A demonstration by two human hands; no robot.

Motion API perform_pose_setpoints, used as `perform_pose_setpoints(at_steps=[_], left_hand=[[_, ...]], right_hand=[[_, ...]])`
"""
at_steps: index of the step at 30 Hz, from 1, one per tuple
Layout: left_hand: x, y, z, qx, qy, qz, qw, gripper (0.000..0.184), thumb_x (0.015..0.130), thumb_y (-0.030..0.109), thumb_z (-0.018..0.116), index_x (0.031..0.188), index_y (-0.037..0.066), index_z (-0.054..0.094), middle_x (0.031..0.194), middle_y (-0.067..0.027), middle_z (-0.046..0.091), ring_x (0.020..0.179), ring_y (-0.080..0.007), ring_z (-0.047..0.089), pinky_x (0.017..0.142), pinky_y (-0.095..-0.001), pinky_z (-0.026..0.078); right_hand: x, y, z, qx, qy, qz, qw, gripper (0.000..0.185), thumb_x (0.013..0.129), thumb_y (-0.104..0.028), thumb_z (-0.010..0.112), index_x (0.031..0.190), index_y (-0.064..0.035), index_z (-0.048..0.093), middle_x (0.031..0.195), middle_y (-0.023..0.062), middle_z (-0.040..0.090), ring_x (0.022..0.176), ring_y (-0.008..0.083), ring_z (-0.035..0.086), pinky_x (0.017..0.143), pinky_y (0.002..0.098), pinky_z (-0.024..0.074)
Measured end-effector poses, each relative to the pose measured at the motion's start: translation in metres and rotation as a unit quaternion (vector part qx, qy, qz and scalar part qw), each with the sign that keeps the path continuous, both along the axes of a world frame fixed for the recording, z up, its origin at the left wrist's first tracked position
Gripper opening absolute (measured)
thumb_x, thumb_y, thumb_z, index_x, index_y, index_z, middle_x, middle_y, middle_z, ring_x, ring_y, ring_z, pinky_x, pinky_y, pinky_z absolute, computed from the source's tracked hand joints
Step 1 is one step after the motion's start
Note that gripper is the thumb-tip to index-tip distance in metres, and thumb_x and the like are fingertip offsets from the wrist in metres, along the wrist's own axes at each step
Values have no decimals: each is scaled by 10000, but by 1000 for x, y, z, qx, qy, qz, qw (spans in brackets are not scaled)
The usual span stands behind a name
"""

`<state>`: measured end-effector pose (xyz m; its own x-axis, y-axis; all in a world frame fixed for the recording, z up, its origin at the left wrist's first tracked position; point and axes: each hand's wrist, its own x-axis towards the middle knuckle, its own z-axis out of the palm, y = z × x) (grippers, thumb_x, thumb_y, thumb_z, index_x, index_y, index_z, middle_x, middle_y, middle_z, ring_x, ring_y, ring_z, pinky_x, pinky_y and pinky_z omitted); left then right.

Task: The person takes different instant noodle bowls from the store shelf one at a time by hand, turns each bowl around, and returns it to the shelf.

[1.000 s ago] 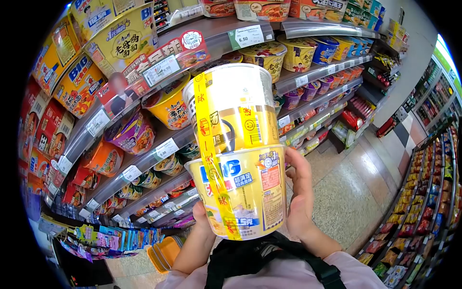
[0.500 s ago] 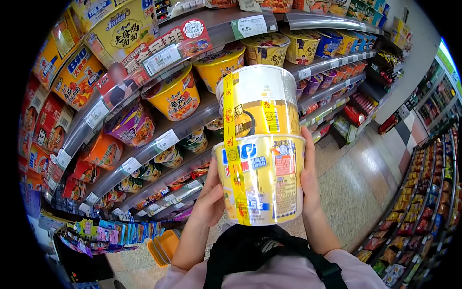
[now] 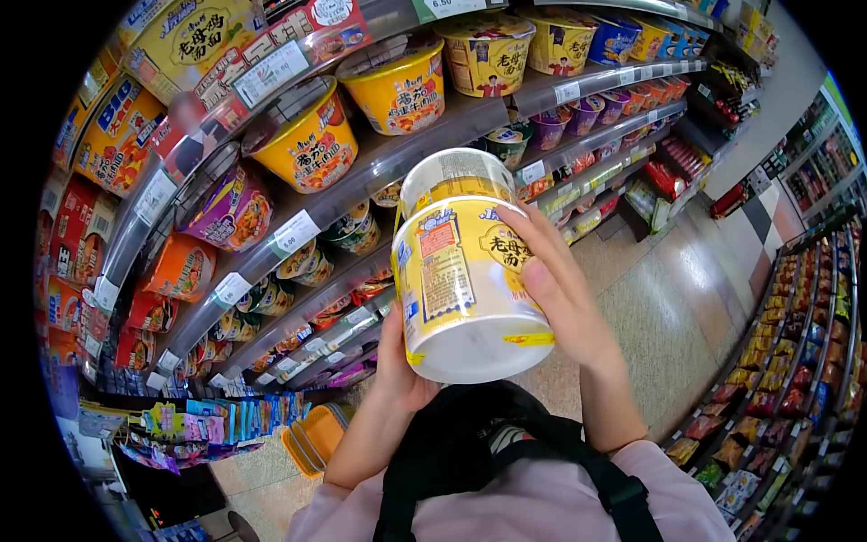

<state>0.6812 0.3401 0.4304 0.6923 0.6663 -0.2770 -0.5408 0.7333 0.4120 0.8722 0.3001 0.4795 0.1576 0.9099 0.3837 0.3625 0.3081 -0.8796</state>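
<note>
A shrink-wrapped pack of two instant noodle tubs [image 3: 456,271] is between my hands, in front of my chest. Its yellow front tub shows a printed label panel, and the white base is tilted toward me. The second tub sits end to end behind it, mostly hidden. My left hand [image 3: 402,370] grips the lower left side, its fingers partly out of sight behind the pack. On the right side, my right hand [image 3: 560,289] presses its fingers and thumb against the yellow wall.
Shelves of noodle tubs run along the left and ahead, with yellow tubs [image 3: 393,86] nearest and price tags [image 3: 293,232] on the edges. An orange basket [image 3: 316,438] stands on the floor at lower left. Racks of snack packets [image 3: 786,361] line the right side of the aisle.
The pack has turned about its long axis and tipped, so its white base now shows. My right hand has moved further over its side. The shelf view has shifted slightly.
</note>
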Motion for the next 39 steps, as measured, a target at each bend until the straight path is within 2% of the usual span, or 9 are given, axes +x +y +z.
perform_pose_setpoints(at_steps=[2, 6, 11, 13, 28, 30, 33, 34, 39], left_hand=[[4, -4, 0, -22, 33, 15, 999, 638, 858, 564, 363, 1300, 104, 373, 1249, -110, 487, 1108, -249, 509, 920, -417, 423], [8, -8, 8, -55, -5, -39, 998, 672, 852, 606, 312, 1318, 125, 351, 1279, -105, 456, 1136, -252, 488, 913, -417, 436], [9, -10, 10, -61, -7, -72, 996, 719, 835, 652, 274, 1331, 134, 330, 1295, -101, 437, 1161, -265, 465, 914, -422, 441], [8, -10, 6, -82, -19, -70, 994, 762, 817, 665, 298, 1348, 118, 293, 1347, -128, 363, 1175, -319, 439, 920, -484, 421], [8, -18, 7, -99, -55, -90, 989, 765, 811, 660, 323, 1363, 134, 259, 1374, -120, 323, 1205, -345, 395, 938, -520, 389], [6, -23, 8, -89, -18, -73, 993, 769, 804, 666, 326, 1358, 135, 274, 1369, -110, 337, 1206, -337, 397, 946, -517, 382], [7, -32, 20, -11, 122, -35, 992, 753, 807, 663, 295, 1354, 146, 300, 1352, -91, 373, 1201, -305, 410, 982, -458, 361], [4, -33, 15, 16, 80, -30, 996, 735, 808, 643, 369, 1350, 151, 303, 1328, -75, 411, 1178, -267, 443, 964, -434, 381], [-8, -22, 4, 136, 10, -49, 989, 819, 744, 573, 517, 1342, 62, 288, 1326, -133, 400, 1180, -287, 434, 992, -439, 341]], right_hand=[[2, -1, 2, -48, -35, 14, 998, 604, 910, -475, 290, 1289, -17, 397, 1327, 232, 319, 1275, 324, 258, 1048, 380, 145], [8, 3, -3, -41, -14, 40, 998, 644, 900, -524, 276, 1293, -29, 399, 1322, 229, 324, 1272, 328, 256, 1048, 391, 142], [16, 4, -2, -36, -27, 92, 995, 638, 892, -512, 313, 1281, -14, 402, 1298, 214, 348, 1255, 315, 282, 1038, 381, 173], [18, 6, -4, -46, -22, 103, 993, 625, 889, -493, 336, 1278, -9, 400, 1291, 205, 360, 1249, 304, 295, 1032, 372, 189], [20, 13, -2, -129, -8, 146, 981, 558, 880, -404, 436, 1273, -9, 401, 1280, 174, 395, 1216, 260, 345, 1006, 338, 244], [20, 7, 5, -109, -35, 150, 982, 585, 865, -425, 452, 1278, -14, 400, 1286, 188, 388, 1234, 280, 325, 1019, 355, 228], [17, -14, 19, -15, -92, 89, 992, 676, 729, -431, 628, 1268, -71, 437, 1327, 253, 281, 1247, 404, 271, 1026, 408, 216], [16, -21, 26, 8, -91, 99, 991, 708, 702, -443, 647, 1272, -78, 438, 1354, 258, 236, 1264, 424, 232, 1035, 430, 192], [9, -37, 46, 180, -117, 130, 968, 815, 741, -661, 471, 1283, -55, 419, 1391, 295, 112, 1290, 450, 133, 1035, 489, 111]])
